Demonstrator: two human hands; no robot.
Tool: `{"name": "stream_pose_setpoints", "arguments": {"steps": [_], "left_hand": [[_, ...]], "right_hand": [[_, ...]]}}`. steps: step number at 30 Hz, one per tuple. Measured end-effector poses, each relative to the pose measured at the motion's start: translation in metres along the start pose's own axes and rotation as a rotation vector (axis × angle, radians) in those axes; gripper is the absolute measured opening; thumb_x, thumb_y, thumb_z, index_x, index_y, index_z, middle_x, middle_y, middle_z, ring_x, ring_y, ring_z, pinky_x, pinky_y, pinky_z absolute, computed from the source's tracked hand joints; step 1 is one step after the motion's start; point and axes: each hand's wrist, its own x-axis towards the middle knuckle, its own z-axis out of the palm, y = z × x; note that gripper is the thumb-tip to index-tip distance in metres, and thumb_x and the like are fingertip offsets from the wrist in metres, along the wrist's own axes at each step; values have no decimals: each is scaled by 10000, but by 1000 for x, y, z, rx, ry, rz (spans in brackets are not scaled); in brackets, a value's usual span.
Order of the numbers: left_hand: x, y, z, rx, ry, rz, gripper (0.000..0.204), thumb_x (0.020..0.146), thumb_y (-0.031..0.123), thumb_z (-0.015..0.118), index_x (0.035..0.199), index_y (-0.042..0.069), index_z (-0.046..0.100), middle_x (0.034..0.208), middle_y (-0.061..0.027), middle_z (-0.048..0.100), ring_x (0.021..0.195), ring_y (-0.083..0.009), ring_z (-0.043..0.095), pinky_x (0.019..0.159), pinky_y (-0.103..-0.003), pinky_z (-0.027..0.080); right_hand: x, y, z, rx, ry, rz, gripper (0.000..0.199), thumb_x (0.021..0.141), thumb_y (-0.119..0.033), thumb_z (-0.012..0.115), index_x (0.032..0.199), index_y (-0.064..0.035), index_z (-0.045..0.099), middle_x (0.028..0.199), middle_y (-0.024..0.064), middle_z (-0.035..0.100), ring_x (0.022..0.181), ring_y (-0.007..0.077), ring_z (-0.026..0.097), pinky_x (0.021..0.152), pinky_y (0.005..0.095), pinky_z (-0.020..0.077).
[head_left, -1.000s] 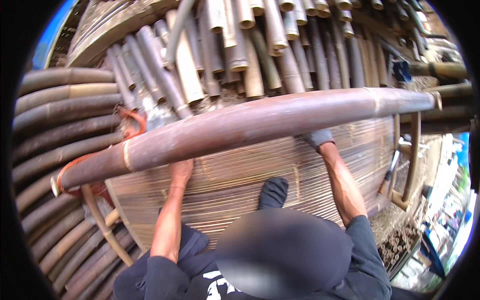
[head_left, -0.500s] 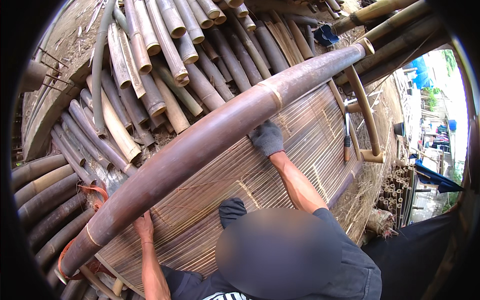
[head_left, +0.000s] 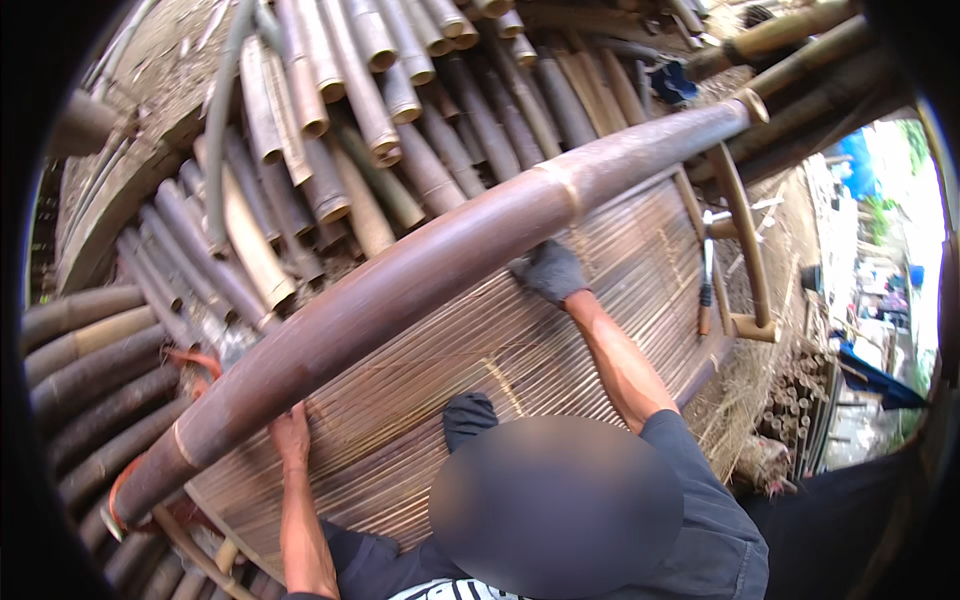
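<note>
Steadying a bamboo pole (head_left: 420, 275) over the woven mat (head_left: 560, 340)
My left hand (head_left: 290, 437) and gloved right hand (head_left: 550, 272) grip its underside; next it needs even lowering

No packages, labels, signs or screens visible.

Long pole (head_left: 420, 290) slanting across above mat (head_left: 560, 340), left hand (head_left: 290, 437) under its lower end, right hand (head_left: 550, 272) under its middle, pole stack (head_left: 340, 130) behind.

Long brown bamboo pole (head_left: 420, 290), slanted
</note>
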Motion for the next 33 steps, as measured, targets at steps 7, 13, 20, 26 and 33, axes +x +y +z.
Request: {"name": "stream_pose_setpoints", "arguments": {"steps": [7, 13, 20, 26, 33], "left_hand": [[5, 40, 9, 226, 142, 285, 338, 908, 326, 580, 874, 16, 709, 870, -210, 695, 854, -359, 671, 790, -501, 516], [-13, 13, 16, 253, 156, 269, 502, 883, 340, 633, 1299, 86, 512, 1265, -215, 480, 1162, -425, 449, 972, -532, 384], [-13, 23, 11, 339, 210, 368, 393, 871, 359, 628, 1089, 62, 491, 1089, -137, 448, 1042, -309, 449, 905, -483, 362], [-4, 11, 14, 321, 179, 456, 311, 915, 302, 557, 1065, 34, 514, 971, -150, 506, 923, -299, 513, 844, -483, 430], [-7, 4, 4, 330, 235, 493, 375, 895, 256, 581, 1207, 54, 534, 1139, -157, 532, 1043, -324, 529, 915, -480, 420]], "right_hand": [[-28, 96, 34, -239, 347, -394, 325, 886, -127, 606, 1202, -52, 612, 1205, 204, 590, 1163, 360, 541, 985, 433, 438], [-21, 59, 48, -456, 274, -531, 239, 898, -140, 604, 1122, -60, 625, 1119, 224, 606, 996, 394, 599, 809, 469, 506], [-11, 43, 15, -526, 94, -561, 292, 851, -154, 651, 1119, -44, 616, 1109, 233, 599, 1080, 419, 541, 939, 517, 415], [18, 87, 8, -571, 153, -657, 216, 826, -94, 578, 1028, -70, 649, 1077, 236, 609, 1023, 439, 555, 874, 513, 450], [21, 72, 6, -654, 225, -814, 159, 806, -138, 601, 933, -77, 675, 929, 199, 642, 858, 401, 620, 747, 497, 502]]}}
